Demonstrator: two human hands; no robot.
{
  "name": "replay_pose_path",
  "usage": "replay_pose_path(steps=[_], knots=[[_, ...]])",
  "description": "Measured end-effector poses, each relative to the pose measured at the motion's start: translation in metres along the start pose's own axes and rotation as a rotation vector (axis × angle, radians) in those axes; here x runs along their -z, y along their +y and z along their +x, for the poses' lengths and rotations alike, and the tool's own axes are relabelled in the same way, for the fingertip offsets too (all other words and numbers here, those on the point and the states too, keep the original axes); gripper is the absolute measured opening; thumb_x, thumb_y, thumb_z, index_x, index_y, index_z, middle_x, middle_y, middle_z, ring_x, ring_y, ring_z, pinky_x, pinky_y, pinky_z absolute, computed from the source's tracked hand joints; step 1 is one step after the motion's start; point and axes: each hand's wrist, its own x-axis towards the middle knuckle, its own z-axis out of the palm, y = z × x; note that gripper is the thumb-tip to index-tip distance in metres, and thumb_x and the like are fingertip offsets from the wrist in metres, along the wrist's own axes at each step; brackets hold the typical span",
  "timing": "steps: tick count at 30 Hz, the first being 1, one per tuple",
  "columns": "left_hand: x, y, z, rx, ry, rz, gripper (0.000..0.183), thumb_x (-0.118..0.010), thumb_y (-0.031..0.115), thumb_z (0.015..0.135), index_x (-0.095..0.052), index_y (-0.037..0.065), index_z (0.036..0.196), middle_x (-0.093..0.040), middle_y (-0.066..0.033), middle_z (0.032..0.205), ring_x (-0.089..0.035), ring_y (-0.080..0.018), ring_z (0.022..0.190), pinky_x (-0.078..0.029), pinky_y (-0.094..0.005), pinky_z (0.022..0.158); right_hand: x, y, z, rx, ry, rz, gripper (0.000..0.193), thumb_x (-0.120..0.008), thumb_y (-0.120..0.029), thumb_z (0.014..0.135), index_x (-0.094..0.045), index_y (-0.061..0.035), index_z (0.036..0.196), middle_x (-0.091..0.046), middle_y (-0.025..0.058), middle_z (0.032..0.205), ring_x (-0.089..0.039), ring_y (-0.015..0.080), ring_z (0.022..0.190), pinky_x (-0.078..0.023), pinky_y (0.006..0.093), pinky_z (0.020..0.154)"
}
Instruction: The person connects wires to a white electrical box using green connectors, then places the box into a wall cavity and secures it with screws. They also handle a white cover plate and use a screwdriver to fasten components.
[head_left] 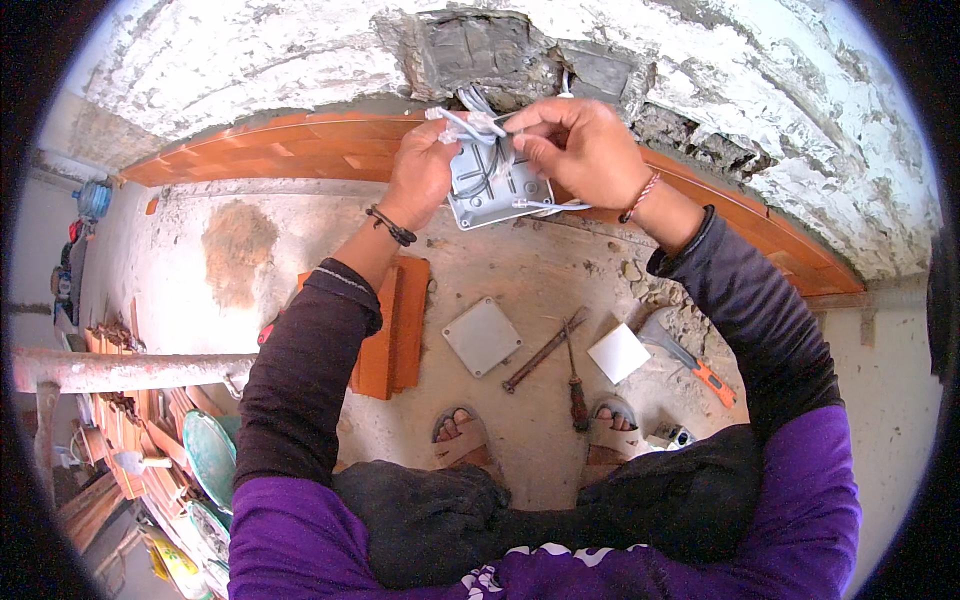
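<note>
A grey plastic junction box [515, 203] stands open-faced against the broken wall, with grey cables [478, 101] coming out at its top. My left hand [422, 168] is closed at the box's upper left, pinching the cables beside small clear connectors [446, 118]. From the other side, my right hand [585, 150] has thumb and forefinger bent together at the cable ends above the box; the exact contact is partly hidden. Another grey cable [552, 206] with a clear connector on its end sticks out at the box's lower right.
On the floor lie a grey square cover [482, 337], a chisel-like bar [540, 352], a screwdriver [577, 400], a white square plate [618, 353] and an orange-handled tool [712, 382]. Orange tiles [400, 330] are stacked by my left forearm. A whitish metal bar [140, 371] crosses at left.
</note>
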Motion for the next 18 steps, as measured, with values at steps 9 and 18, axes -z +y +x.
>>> replay_pose_path(steps=[9, 18], knots=[[-0.002, 0.025, 0.003, -0.023, -0.033, 0.005, 0.033, -0.043, 0.004, 0.089, -0.066, 0.001, 0.113, -0.067, -0.0061, 0.102, -0.059, -0.0129, 0.090, -0.047, -0.0269, 0.082, 0.029, -0.025, 0.029, -0.243, -0.180, -0.094, 0.012, -0.071, -0.009, 0.086, -0.072, -0.0013, 0.096, -0.067, 0.0025, 0.076, -0.060, 0.0070, 0.062, -0.051, 0.0236, 0.054], [-0.005, 0.033, 0.012, -0.028, -0.093, 0.032, 0.037, -0.053, -0.001, 0.084, -0.062, 0.005, 0.119, -0.062, -0.0044, 0.110, -0.058, -0.0127, 0.098, -0.046, -0.0277, 0.086, 0.035, -0.035, 0.039, 0.074, -0.143, -0.478, 0.014, -0.071, -0.006, 0.081, -0.073, -0.0041, 0.095, -0.070, 0.0083, 0.081, -0.067, 0.0171, 0.073, -0.053, 0.0313, 0.069]])
